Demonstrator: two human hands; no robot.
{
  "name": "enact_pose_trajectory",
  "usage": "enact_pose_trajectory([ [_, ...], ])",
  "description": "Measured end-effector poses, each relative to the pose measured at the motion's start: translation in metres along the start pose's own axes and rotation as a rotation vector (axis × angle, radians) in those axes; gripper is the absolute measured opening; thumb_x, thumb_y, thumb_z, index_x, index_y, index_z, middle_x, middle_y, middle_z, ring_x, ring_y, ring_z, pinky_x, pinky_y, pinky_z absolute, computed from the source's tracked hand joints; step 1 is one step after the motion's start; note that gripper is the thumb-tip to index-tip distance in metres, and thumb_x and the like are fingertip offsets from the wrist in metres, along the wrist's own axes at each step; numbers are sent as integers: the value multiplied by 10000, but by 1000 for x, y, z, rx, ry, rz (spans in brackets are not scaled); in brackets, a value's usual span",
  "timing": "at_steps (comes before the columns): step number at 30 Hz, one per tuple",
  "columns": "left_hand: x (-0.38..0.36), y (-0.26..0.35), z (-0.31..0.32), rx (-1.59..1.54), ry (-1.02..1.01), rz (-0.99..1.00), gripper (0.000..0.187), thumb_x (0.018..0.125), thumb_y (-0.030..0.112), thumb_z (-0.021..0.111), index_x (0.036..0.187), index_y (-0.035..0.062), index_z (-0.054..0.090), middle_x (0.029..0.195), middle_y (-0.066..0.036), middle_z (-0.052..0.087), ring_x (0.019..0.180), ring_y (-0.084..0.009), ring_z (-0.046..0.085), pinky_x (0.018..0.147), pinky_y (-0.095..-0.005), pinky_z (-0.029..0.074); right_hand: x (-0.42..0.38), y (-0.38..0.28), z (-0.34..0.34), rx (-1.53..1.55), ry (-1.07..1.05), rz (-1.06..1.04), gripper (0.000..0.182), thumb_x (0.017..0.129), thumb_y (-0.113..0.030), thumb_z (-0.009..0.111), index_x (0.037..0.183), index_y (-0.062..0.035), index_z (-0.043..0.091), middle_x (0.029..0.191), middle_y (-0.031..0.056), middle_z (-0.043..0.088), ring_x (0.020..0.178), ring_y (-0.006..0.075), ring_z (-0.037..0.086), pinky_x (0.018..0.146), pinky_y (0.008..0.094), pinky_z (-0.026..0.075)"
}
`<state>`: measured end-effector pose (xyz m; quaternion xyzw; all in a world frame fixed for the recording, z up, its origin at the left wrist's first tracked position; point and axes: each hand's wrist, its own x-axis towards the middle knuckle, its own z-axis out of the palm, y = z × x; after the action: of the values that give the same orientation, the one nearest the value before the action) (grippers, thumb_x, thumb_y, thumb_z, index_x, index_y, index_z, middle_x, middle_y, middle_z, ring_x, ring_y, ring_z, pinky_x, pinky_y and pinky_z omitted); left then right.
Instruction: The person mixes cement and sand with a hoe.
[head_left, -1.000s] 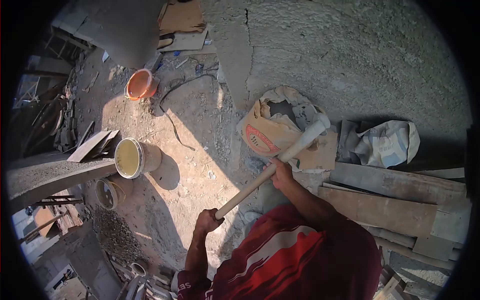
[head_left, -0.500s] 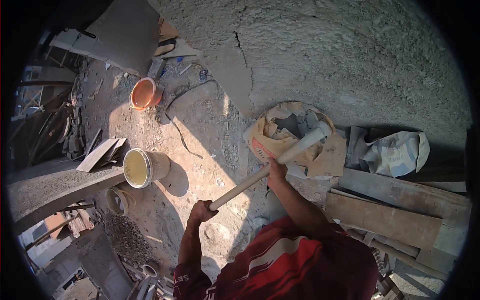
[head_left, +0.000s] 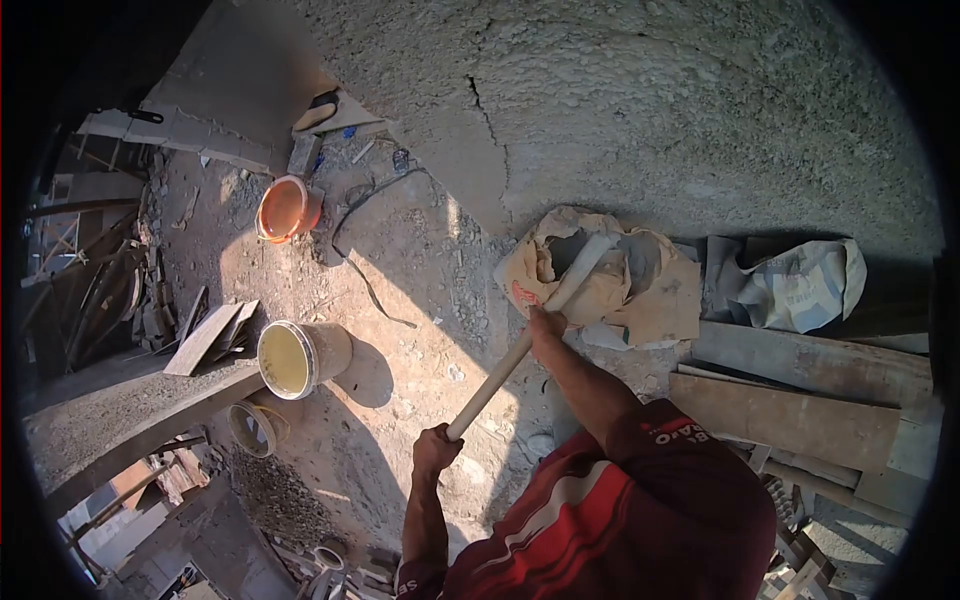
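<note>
Both my hands grip a long-handled tool [head_left: 498, 376] with a pale wooden shaft. My left hand [head_left: 436, 450] is closed round its lower end, over the sunlit ground. Farther up, my right hand [head_left: 546, 326] wraps the shaft beside a torn brown paper bag [head_left: 667, 298]. The greyish far end of the tool overlaps the bag's ragged opening; its working head does not show. Grey material is visible within the opening. The bag stands against the rough wall.
A crumpled white-and-grey sack [head_left: 800, 285] lies right of the bag, above stacked boards [head_left: 790, 420]. To the left stand an orange bucket [head_left: 288, 208], a large pale bucket [head_left: 325, 358] and a smaller bucket [head_left: 255, 428]. A dark strap [head_left: 365, 280] lies on the rubble-strewn ground. A cracked rough wall [head_left: 640, 110] rises behind.
The tool's far end has shifted left across the bag opening, and the shaft stands steeper in view. My left hand has moved down and right. The camera view has shifted slightly.
</note>
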<state>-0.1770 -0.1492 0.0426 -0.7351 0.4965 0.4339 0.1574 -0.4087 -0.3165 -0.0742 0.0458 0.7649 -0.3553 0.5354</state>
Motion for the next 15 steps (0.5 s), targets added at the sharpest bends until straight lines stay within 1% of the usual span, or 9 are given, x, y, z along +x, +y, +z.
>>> enact_pose_trajectory([
  [2, -16, 15, -15, 62, 56, 27, 293, 687, 311, 686, 901, 113, 662, 767, -144, 668, 744, -319, 658, 682, -415, 523, -7, -15, -6, 97, -63, 112, 247, 800, -120, 613, 994, -13, 507, 745, 72, 536, 559, 205, 542, 494, 381, 510],
  [3, -16, 14, -14, 132, 82, 55, 263, 706, 301, 669, 891, 113, 663, 757, -150, 667, 734, -325, 658, 670, -430, 526, 0, -14, -2, 95, -74, 105, 247, 799, -120, 613, 994, -13, 507, 745, 72, 536, 559, 205, 542, 494, 381, 510],
  [5, -10, 11, -8, 112, 107, 36, 239, 726, 291, 651, 877, 106, 659, 752, -154, 666, 721, -335, 656, 653, -437, 527, 3, 1, -5, 114, -66, 24, 326, 796, -160, 648, 1022, 22, 499, 883, 125, 527, 650, 245, 551, 490, 401, 518],
  [7, -3, 16, -13, 128, 104, 41, 225, 741, 278, 633, 874, 97, 654, 752, -156, 666, 712, -337, 655, 645, -438, 526, 12, -6, -2, 95, -86, 50, 317, 791, -154, 642, 1017, 19, 502, 882, 123, 528, 649, 245, 552, 496, 395, 517],
  [9, -17, 35, -25, 118, 100, 49, 241, 735, 280, 646, 874, 83, 648, 757, -161, 664, 714, -335, 654, 643, -438, 525, 16, -15, -13, 60, -95, 76, 308, 786, -148, 636, 1012, 16, 506, 881, 121, 529, 649, 244, 553, 502, 389, 515],
  [11, -50, 70, -56, 163, 63, 149, 380, 727, 385, 707, 868, 45, 610, 722, -171, 652, 677, -346, 651, 612, -437, 521, 25, -29, -24, 155, -217, 146, 324, 789, -137, 616, 1069, -13, 511, 971, 119, 546, 730, 222, 558, 540, 385, 507],
  [12, -66, 87, -75, 185, 78, 197, 399, 732, 396, 710, 854, 35, 595, 709, -172, 648, 667, -343, 650, 602, -433, 520, 7, -50, -32, 153, -277, 158, 309, 791, -140, 603, 1059, -20, 505, 951, 103, 530, 731, 220, 545, 583, 389, 511],
  [13, -79, 97, -88, 204, 87, 235, 419, 736, 407, 713, 840, 24, 580, 697, -174, 644, 657, -339, 650, 592, -429, 518, 7, -49, -35, 131, -269, 164, 309, 791, -140, 603, 1059, -20, 505, 951, 103, 530, 731, 220, 545, 583, 389, 511],
  [15, -79, 100, -110, 188, 121, 283, 411, 748, 388, 710, 806, 10, 560, 682, -174, 639, 646, -325, 650, 577, -425, 514, 6, -43, -29, 308, -323, 168, 252, 775, -115, 603, 1001, -41, 517, 870, 77, 509, 703, 219, 542, 597, 385, 496],
])
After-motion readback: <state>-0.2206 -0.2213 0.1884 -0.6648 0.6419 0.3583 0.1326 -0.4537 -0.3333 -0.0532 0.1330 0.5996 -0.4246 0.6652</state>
